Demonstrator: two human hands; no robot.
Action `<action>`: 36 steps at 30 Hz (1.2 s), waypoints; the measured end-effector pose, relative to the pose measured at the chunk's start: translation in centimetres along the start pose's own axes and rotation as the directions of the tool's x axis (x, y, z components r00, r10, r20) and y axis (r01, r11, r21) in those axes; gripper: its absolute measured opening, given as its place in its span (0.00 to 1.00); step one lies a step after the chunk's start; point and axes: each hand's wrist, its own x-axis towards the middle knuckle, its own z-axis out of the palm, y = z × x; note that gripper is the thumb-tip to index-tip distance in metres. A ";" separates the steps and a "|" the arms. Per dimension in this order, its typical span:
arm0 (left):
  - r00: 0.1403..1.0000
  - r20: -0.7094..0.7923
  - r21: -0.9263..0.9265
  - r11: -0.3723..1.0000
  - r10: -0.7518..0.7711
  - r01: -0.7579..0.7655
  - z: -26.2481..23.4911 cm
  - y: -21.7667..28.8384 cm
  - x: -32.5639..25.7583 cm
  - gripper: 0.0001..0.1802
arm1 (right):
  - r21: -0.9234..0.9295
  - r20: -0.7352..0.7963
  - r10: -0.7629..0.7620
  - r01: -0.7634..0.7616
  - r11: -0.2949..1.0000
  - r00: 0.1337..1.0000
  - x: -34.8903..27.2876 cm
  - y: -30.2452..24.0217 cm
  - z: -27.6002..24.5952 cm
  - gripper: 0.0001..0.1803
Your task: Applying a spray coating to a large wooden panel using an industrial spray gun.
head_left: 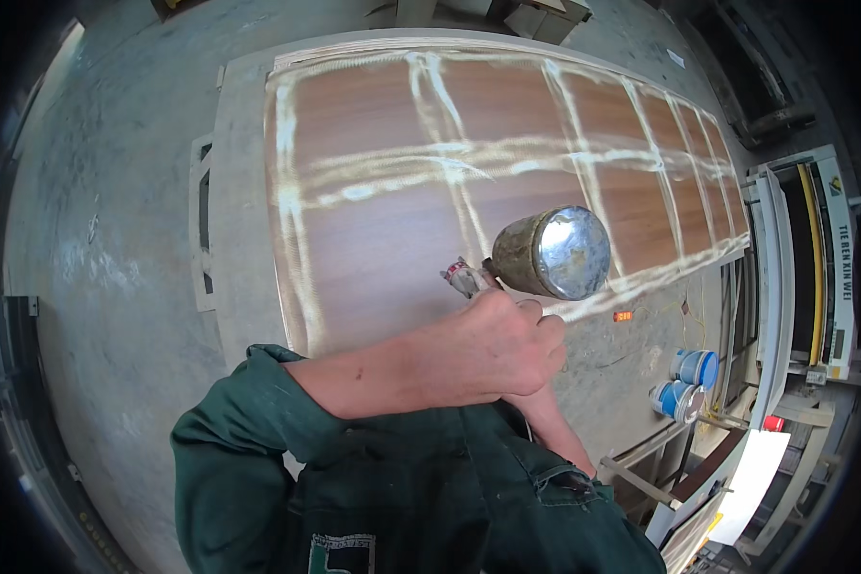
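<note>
My left forearm reaches in from the left and crosses over my right wrist. At its end my left hand (521, 344) is closed, apparently round the handle of a spray gun (469, 278). The handle itself is hidden by the hand. A round, scuffed metal cup (572, 253) sits on the gun, its shiny end facing up. My right hand is behind the left one, and its fingers cannot be made out; only the right forearm (560, 435) shows. Beyond the gun lies a large brown wood-grain board (378, 230), with pale streaks crossing it in a grid.
Beneath the brown board a wider pale board (244, 182) juts out on the left. Blue-and-white pails (695, 367) stand on the concrete floor (124, 191) at right, near a small lit orange display (623, 317). Racks and a white-framed machine (827, 258) line the right side.
</note>
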 end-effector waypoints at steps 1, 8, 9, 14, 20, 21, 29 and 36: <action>0.997 -0.077 0.001 1.000 -0.019 0.019 0.2 -0.1 0.1 0.14 | 0.155 -0.120 -0.123 0.141 0.978 0.985 -0.2 0.6 0.1 0.29; 0.991 -0.113 -0.198 0.975 0.076 -0.097 -0.3 -1.2 0.3 0.09 | 0.508 -0.253 -0.218 0.321 0.799 0.943 -1.3 -1.5 -1.7 0.25; 0.990 -0.116 -0.196 0.976 0.075 -0.097 -0.3 -1.2 0.4 0.09 | 0.505 -0.254 -0.220 0.324 0.800 0.942 -1.3 -1.7 -2.1 0.25; 0.972 -0.214 -0.226 0.973 -0.100 0.050 0.0 -0.9 -0.3 0.12 | 0.697 -0.250 -0.115 0.261 0.668 0.961 -1.4 -4.7 -5.2 0.40; 0.982 -0.187 -0.241 0.970 -0.013 -0.033 0.0 -0.9 -0.3 0.10 | 0.682 -0.236 -0.128 0.258 0.685 0.963 0.1 -5.4 -4.7 0.40; 0.982 -0.188 -0.241 0.970 -0.016 -0.030 0.1 -0.8 -0.1 0.10 | 0.678 -0.233 -0.131 0.258 0.688 0.964 -0.3 -5.2 -4.5 0.40; 0.966 -0.209 -0.330 0.941 -0.152 0.076 0.5 -0.1 0.6 0.09 | 0.647 -0.214 -0.155 0.259 0.717 0.964 0.3 -3.8 -4.8 0.40; 0.992 -0.068 -0.310 0.947 -0.108 0.082 -0.5 0.0 0.7 0.08 | 0.625 -0.204 -0.161 0.255 0.738 0.966 -0.7 -3.1 -3.6 0.40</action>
